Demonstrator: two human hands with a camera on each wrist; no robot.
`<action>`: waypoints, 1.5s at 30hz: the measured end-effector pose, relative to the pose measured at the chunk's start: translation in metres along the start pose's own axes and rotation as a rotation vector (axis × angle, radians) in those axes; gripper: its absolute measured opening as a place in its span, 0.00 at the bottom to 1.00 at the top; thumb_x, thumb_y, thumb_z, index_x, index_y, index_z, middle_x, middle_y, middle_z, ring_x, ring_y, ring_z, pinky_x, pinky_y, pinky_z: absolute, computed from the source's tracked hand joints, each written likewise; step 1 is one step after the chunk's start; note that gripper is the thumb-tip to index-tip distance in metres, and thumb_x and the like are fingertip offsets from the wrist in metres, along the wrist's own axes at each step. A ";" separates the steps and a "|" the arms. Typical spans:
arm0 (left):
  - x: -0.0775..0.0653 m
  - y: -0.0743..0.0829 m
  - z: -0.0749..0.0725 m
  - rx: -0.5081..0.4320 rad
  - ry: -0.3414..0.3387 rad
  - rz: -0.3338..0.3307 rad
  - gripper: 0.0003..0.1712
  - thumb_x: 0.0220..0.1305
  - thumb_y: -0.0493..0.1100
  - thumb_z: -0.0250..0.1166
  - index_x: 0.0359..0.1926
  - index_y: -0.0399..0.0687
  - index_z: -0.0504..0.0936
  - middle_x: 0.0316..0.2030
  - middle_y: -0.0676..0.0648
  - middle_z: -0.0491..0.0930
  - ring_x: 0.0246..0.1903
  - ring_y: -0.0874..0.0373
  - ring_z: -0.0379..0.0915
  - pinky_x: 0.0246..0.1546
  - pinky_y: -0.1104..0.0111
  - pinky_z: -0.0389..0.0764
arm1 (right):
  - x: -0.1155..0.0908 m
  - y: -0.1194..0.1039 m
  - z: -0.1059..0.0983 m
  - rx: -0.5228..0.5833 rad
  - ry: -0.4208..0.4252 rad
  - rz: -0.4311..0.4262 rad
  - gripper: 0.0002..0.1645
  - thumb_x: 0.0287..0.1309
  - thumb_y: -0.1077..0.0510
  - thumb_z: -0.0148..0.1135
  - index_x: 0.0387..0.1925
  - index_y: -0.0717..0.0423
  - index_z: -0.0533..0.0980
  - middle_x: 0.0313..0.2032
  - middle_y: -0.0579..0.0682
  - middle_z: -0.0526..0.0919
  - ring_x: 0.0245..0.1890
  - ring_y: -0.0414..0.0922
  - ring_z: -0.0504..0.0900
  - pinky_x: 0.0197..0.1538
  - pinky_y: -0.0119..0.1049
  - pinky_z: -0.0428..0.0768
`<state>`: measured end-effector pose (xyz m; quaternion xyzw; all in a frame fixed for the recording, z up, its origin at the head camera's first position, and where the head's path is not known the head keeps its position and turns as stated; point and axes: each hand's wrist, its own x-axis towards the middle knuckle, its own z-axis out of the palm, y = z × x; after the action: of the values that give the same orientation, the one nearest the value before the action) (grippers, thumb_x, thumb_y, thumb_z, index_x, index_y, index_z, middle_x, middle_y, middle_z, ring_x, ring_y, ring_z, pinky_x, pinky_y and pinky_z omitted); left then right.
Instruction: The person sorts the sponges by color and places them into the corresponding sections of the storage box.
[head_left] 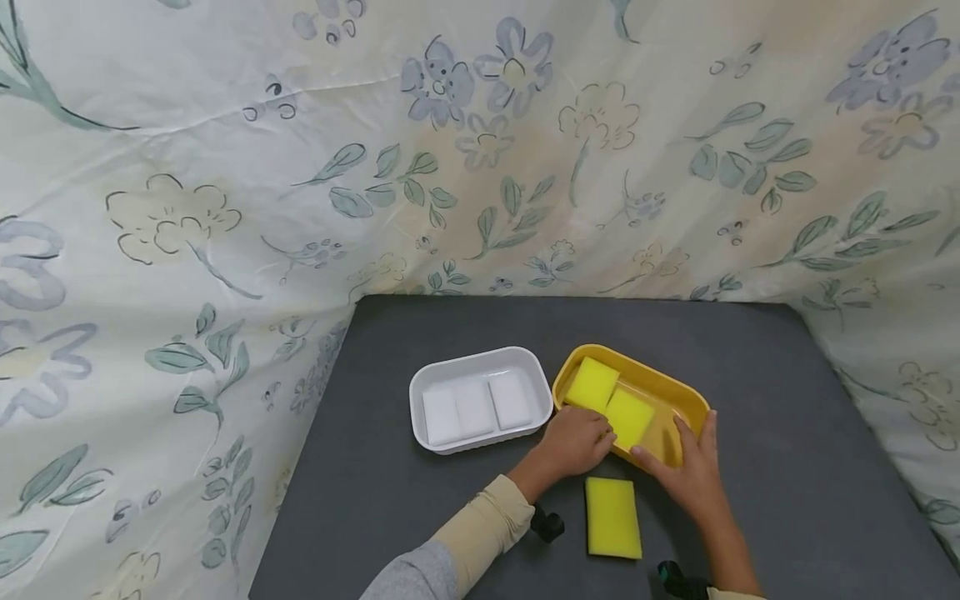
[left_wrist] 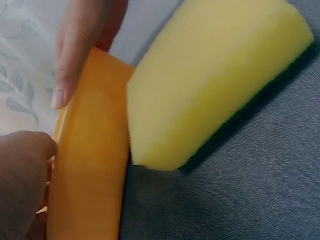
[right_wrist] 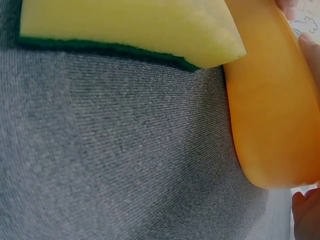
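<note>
A yellow tray [head_left: 667, 387] holds two yellow sponges, one [head_left: 592, 383] at its far left corner and another [head_left: 628, 417] beside it. My left hand [head_left: 576, 440] reaches over the tray's near left rim, its curled fingers at the edge of the nearer sponge; the fingertips are partly hidden. My right hand [head_left: 693, 475] grips the tray's right end, thumb at the near rim and other fingers spread over the inside and the end wall. A third scouring sponge [head_left: 613, 518], yellow with a dark green underside, lies on the table between my forearms.
Left of the yellow tray stands a white tray [head_left: 531, 360] with three white rectangular blocks [head_left: 474, 408] side by side. Dark grey cloth covers the table [head_left: 465, 321]. Floral fabric [head_left: 517, 208] hangs behind it and along both sides.
</note>
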<state>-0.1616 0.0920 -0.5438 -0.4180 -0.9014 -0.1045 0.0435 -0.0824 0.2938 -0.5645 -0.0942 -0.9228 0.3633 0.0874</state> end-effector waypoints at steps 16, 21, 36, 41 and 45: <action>-0.006 -0.003 0.009 0.058 -0.108 -0.162 0.36 0.62 0.69 0.32 0.62 0.59 0.65 0.63 0.48 0.58 0.63 0.54 0.47 0.62 0.59 0.48 | 0.001 -0.003 -0.001 -0.008 -0.017 0.016 0.58 0.42 0.37 0.67 0.67 0.60 0.52 0.66 0.48 0.18 0.64 0.63 0.28 0.51 0.70 0.46; -0.007 -0.003 0.005 0.113 -0.133 -0.210 0.39 0.59 0.73 0.30 0.60 0.59 0.67 0.55 0.52 0.64 0.56 0.54 0.54 0.62 0.58 0.45 | 0.000 -0.005 -0.001 -0.004 -0.012 0.019 0.58 0.42 0.38 0.67 0.67 0.61 0.53 0.66 0.48 0.19 0.64 0.63 0.28 0.51 0.70 0.45; -0.009 0.003 0.000 0.152 -0.147 -0.099 0.27 0.62 0.69 0.35 0.61 0.81 0.62 0.66 0.55 0.52 0.66 0.47 0.38 0.58 0.41 0.36 | -0.001 -0.004 -0.003 0.015 -0.027 0.019 0.53 0.43 0.39 0.67 0.62 0.67 0.59 0.65 0.47 0.17 0.64 0.62 0.27 0.50 0.71 0.46; -0.003 0.002 0.002 0.161 -0.158 -0.079 0.26 0.61 0.70 0.36 0.57 0.83 0.66 0.66 0.57 0.52 0.66 0.47 0.37 0.58 0.42 0.35 | 0.000 -0.004 -0.002 0.012 -0.022 0.025 0.53 0.43 0.38 0.67 0.62 0.66 0.59 0.65 0.47 0.17 0.64 0.62 0.27 0.51 0.71 0.45; 0.001 0.002 0.001 0.178 -0.202 -0.124 0.29 0.57 0.73 0.37 0.58 0.81 0.66 0.65 0.57 0.54 0.65 0.47 0.40 0.58 0.42 0.37 | 0.000 -0.003 -0.001 0.006 -0.027 0.025 0.53 0.43 0.37 0.66 0.63 0.65 0.58 0.65 0.47 0.17 0.64 0.62 0.27 0.50 0.71 0.46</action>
<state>-0.1605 0.0942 -0.5439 -0.3643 -0.9310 0.0158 -0.0169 -0.0829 0.2924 -0.5614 -0.1007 -0.9215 0.3684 0.0707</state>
